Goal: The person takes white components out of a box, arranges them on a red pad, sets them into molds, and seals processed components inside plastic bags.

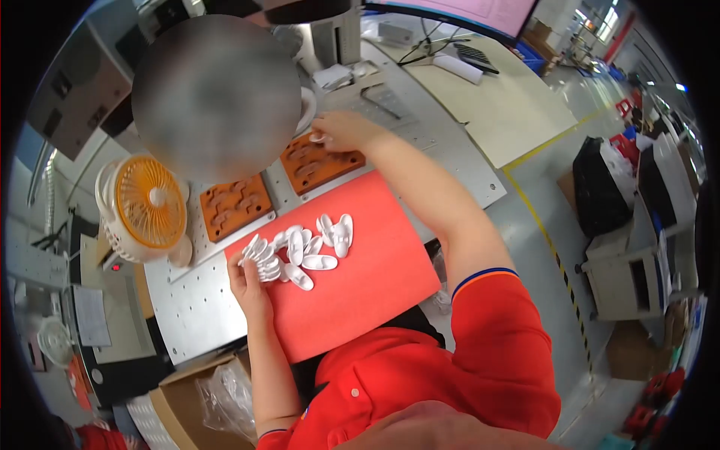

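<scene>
My right hand (343, 132) is closed in a pinch on a small white plastic piece (319, 138), at the far edge of an orange fixture block (322, 169) with shaped recesses. At the left side of a red sheet (360, 300), my left hand (252, 291) is closed around a row of stacked white oval plastic parts (260, 253). More loose white oval parts (320, 262) lie in a pile on the sheet, just right of that hand. A second orange fixture block (236, 206) sits to the left of the first.
An orange-and-white fan (150, 199) stands at the left. A large blurred grey disc (217, 97) hides the area behind the blocks. A hex key (381, 103) rests on the metal plate (202, 319). A monitor (472, 13) is at the back; a cardboard box (184, 401) stands below left.
</scene>
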`<state>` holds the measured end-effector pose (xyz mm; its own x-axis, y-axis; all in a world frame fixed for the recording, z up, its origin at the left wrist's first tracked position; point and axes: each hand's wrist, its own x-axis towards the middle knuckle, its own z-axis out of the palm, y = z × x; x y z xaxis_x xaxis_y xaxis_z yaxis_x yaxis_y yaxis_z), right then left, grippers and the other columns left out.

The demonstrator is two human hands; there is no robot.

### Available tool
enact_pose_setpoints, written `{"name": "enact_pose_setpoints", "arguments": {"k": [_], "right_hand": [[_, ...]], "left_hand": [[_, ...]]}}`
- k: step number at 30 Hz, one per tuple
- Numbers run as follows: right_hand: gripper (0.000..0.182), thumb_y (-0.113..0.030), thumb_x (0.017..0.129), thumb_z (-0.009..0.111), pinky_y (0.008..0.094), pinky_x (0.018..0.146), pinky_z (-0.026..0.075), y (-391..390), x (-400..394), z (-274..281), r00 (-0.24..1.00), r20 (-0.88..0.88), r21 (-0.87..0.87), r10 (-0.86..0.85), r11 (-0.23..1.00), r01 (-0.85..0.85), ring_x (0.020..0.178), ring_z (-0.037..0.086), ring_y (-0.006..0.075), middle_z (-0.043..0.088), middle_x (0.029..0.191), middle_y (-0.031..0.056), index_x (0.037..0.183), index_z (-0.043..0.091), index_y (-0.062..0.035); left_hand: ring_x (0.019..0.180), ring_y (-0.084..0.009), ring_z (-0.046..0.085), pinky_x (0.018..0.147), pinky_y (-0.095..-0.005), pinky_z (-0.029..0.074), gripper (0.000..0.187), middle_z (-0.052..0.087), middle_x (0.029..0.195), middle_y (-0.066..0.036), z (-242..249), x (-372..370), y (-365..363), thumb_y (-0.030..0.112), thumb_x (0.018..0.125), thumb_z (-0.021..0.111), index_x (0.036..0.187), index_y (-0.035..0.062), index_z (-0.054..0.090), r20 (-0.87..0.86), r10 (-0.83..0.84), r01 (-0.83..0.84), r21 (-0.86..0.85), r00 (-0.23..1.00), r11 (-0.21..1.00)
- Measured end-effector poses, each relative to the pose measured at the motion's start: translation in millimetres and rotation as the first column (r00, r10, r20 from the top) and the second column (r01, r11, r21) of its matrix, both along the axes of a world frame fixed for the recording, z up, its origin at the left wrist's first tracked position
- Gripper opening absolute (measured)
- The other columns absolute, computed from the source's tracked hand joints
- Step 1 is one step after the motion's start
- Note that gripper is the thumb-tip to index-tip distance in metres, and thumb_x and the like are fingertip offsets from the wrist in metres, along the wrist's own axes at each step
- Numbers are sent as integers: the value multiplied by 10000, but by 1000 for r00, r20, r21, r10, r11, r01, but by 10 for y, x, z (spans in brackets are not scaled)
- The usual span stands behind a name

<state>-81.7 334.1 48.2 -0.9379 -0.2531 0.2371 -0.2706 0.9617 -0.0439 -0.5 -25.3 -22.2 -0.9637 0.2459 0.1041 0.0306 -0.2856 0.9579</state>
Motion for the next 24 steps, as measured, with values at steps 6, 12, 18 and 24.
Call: {"name": "enact_pose_setpoints", "arguments": {"k": [6, 12, 18, 24], "right_hand": [[300, -140, 913, 586, 295, 778, 556, -1020, 540, -164, 993, 119, -934, 27, -336, 121, 879, 649, 173, 582, 1039, 104, 1159, 463, -18], [226, -186, 952, 531, 259, 807, 495, -1989, 1427, -60, 989, 33, -656, -144, -750, -87, 892, 578, 120, 555, 1007, 56, 1127, 472, -56], [238, -273, 952, 506, 236, 800, 416, -1670, 2370, 77, 839, -68, -542, -539, -687, -485, 889, 486, 86, 499, 965, 17, 1073, 483, -70], [215, -266, 951, 454, 351, 825, 511, -753, 3337, -506, 558, 176, -563, -811, -548, -619, 943, 611, 202, 604, 1028, 59, 1088, 530, -118]], "left_hand": [[1059, -202, 598, 833, -334, 536, 292, 559, 1208, -93, 99, 21, 47, 230, 1001, 473, 1250, 83, 427, 21, 29, -30, 68, 999, 997], [970, -155, 604, 763, -280, 527, 282, 567, 1141, -74, 787, 568, 542, 227, 1003, 467, 1229, 60, 442, -55, 24, -24, 2, 998, 1000], [970, -103, 525, 845, -247, 447, 241, 535, 1092, -53, 750, 1337, 1306, 150, 1005, 463, 1215, 31, 460, -99, -174, 173, -16, 980, 985], [837, -80, 539, 686, -221, 462, 302, 560, 999, -55, 369, 2086, 2197, 187, 973, 535, 1221, 26, 478, 205, -632, 655, -61, 747, 754]]}}
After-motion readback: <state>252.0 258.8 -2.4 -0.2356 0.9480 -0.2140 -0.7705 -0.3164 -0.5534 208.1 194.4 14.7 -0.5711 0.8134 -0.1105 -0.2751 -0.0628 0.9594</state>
